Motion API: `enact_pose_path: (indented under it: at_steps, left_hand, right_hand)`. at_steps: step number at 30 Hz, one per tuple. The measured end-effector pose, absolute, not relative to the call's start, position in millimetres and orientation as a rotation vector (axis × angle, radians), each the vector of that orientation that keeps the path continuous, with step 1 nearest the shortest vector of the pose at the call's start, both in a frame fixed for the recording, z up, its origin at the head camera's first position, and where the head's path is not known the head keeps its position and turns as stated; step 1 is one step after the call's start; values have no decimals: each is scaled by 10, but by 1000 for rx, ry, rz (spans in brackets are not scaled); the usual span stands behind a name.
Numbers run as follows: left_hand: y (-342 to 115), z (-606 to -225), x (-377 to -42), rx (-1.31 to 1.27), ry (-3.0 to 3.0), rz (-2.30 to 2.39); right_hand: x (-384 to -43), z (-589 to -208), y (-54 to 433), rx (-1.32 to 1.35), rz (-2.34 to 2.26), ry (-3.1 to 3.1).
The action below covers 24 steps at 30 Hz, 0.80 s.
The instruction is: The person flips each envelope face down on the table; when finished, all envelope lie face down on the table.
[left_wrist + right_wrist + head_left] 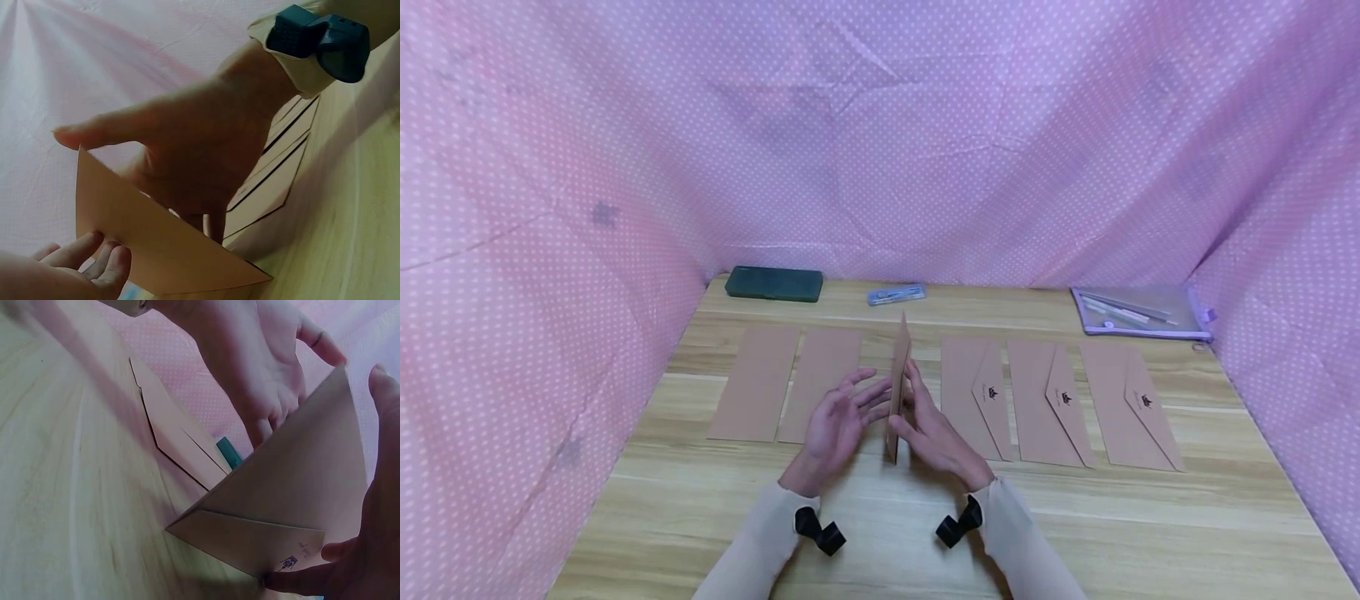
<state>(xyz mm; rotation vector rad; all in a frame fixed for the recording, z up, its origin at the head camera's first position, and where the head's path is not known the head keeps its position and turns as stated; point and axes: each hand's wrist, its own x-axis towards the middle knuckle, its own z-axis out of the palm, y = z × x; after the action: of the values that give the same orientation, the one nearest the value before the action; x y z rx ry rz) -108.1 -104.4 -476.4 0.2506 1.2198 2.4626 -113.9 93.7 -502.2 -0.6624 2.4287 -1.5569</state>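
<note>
A brown paper envelope [899,392] stands on its edge between the two hands, seen nearly edge-on from the head. Its plain face shows in the left wrist view; the flap side, with a small crown print, appears as the folded envelope [294,487] in the right wrist view. My right hand [936,429] holds it from the flap side, the thumb at the near edge and the fingers against the face. On the plain side, my left hand [841,425] has its fingers extended, fingertips touching the paper. Part of each hand is hidden behind the envelope in the wrist views.
Two plain-side-up envelopes [752,383] lie left. Three flap-up envelopes [1052,408] lie in a row right. Along the back are a dark green case [775,284], a small blue case [896,294] and a purple-edged zip pouch [1180,308] with pen-like sticks. Pink dotted cloth [925,167] surrounds the table.
</note>
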Motion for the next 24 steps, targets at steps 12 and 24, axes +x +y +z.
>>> enact_pose_path:
  at_steps: [12, 24]
  left_hand:
    - [-957, -4883, -1099, 178, 1327, 2376]
    - [-964, -5036, -1138, 63, 1309, 2301]
  right_hand:
    - [-1130, -4990, 944, -644, -1633, 2367]
    - [-1094, -4985, 970, -466, -1789, 2358]
